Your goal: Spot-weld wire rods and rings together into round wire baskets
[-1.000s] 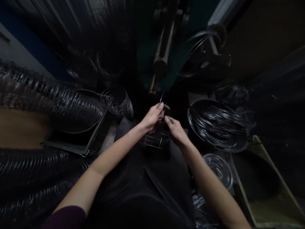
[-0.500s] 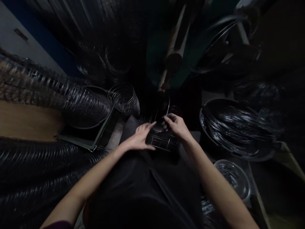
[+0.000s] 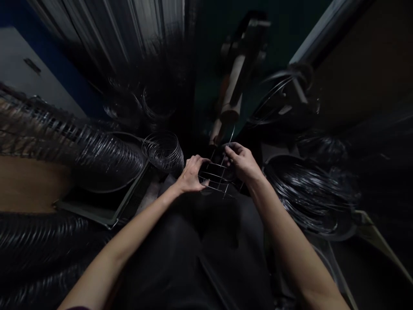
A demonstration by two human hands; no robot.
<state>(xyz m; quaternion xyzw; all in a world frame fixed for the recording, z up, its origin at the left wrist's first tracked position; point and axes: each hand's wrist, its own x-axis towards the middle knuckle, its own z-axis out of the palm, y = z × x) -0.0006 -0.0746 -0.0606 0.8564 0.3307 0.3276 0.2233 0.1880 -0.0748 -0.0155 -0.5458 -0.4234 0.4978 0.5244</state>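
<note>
– How do my hands stand?
– I have the left hand (image 3: 192,174) gripping the left end of a wire frame (image 3: 216,175), thumb on the near side, fingers on the far side. The right hand (image 3: 244,162) curls its fingers beside a thin wire (image 3: 232,134); it's too dark for me to tell whether they pinch it.
– And the frame?
– Between both hands, near a thick rod (image 3: 232,94).
– Farther out?
– On my left, a wire coil (image 3: 166,157) and a crate (image 3: 111,219); on my right, heaped wire (image 3: 300,185).
</note>
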